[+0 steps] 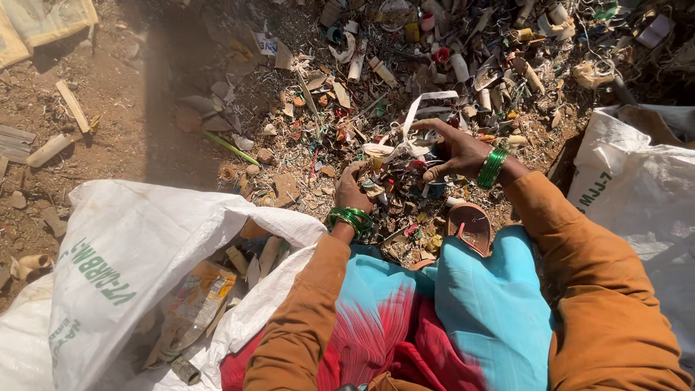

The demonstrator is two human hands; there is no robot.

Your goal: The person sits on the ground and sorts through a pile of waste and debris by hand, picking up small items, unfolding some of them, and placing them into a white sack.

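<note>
Two hands (405, 170), two white sacks (130, 246), one sandal (470, 226).

The strip (414, 119) held up between the hands is white, and green bangles ring the left wrist (351, 217) and the right wrist (492, 168) above rust-orange sleeves (615, 289). The near lap cloth (478, 304) is turquoise, shading into a red streaked patch (376, 340), with a tan sandal (470, 226) at its far edge. The sacks at left (123, 268) and right (644, 195) are white with green lettering, the scrap heap (434, 58) is mixed cream, brown, red and yellow, and the far-left ground (123, 116) is reddish-brown.
</note>
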